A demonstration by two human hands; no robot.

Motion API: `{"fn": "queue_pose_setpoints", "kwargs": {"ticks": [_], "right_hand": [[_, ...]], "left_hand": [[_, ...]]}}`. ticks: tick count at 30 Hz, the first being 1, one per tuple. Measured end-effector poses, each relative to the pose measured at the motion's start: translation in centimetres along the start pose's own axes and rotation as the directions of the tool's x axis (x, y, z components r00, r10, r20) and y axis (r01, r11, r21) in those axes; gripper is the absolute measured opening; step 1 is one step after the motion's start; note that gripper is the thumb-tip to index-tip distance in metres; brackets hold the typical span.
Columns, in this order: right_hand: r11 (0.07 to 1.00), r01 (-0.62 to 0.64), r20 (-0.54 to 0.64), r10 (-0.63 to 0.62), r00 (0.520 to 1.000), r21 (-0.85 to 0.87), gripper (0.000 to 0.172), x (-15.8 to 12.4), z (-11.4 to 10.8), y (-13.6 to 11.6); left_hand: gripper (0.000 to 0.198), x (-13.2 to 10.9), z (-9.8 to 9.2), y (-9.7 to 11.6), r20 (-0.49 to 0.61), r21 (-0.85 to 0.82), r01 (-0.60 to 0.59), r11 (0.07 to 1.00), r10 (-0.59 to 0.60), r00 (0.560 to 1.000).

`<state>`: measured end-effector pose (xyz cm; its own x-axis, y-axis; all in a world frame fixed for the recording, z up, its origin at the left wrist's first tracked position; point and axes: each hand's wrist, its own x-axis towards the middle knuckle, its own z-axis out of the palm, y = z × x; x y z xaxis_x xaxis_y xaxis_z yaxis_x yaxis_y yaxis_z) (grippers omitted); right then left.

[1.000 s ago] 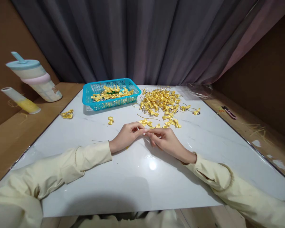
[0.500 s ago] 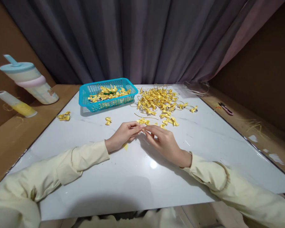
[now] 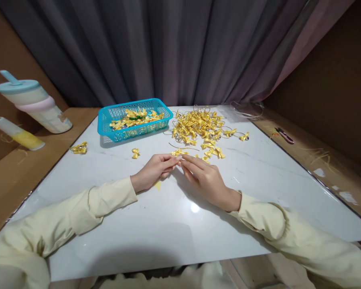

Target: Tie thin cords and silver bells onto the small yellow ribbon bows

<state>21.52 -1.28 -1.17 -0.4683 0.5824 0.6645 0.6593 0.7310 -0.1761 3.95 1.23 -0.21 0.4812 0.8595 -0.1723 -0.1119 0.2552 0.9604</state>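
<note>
My left hand (image 3: pixel 155 170) and my right hand (image 3: pixel 206 178) meet fingertip to fingertip above the middle of the table. The left thumb and fingers are pinched together, and the right fingers are drawn in against them. Whatever lies between the fingertips is too small and covered to make out. Just behind the fingers lies a yellow ribbon bow (image 3: pixel 179 152), partly hidden by them. Beyond is a pile of yellow bows (image 3: pixel 198 124) with small silvery bells and thin cords. Under my left hand shows a small yellow scrap (image 3: pixel 158 185).
A blue plastic basket (image 3: pixel 135 132) holding yellow bows stands at the back left. Single bows (image 3: pixel 135 153) lie before it. A lidded tumbler (image 3: pixel 36 104) and a roll of yellow ribbon (image 3: pixel 24 138) are at far left. Small snips (image 3: pixel 284 135) and cord scraps are at right.
My fingertips stay together with only slight shifts in the fingers. The whole view has moved a little, so everything sits slightly further left.
</note>
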Motion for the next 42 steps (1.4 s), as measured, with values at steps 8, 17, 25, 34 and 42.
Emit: {"fn": "queue_pose_setpoints", "kwargs": {"ticks": [8,17,25,34,42], "right_hand": [[1.000,-0.006,0.012,0.006,1.000,0.013,0.025,0.1,-0.1,0.0],[0.996,-0.068,0.074,0.063,0.995,0.057,0.027,0.1,-0.1,0.3],[0.988,-0.121,0.133,0.108,0.985,0.096,0.025,0.2,-0.2,0.1],[0.983,-0.142,0.147,0.124,0.981,0.114,0.025,0.2,-0.1,0.0],[0.979,-0.155,0.168,0.132,0.977,0.132,0.026,0.3,-0.2,-0.1]], "left_hand": [[0.030,0.0,0.2,0.1,-0.035,0.048,-0.011,0.999,0.013,0.999],[0.026,-0.1,0.2,-0.2,-0.140,0.500,-0.220,0.838,0.328,0.934],[0.018,-0.7,0.2,-0.8,0.079,0.846,-0.385,0.369,0.627,0.775],[0.023,-0.9,-0.2,-1.5,0.352,0.906,-0.417,-0.077,0.685,0.638],[0.024,-1.3,0.0,-1.3,0.443,0.896,-0.302,-0.325,0.622,0.646]]}}
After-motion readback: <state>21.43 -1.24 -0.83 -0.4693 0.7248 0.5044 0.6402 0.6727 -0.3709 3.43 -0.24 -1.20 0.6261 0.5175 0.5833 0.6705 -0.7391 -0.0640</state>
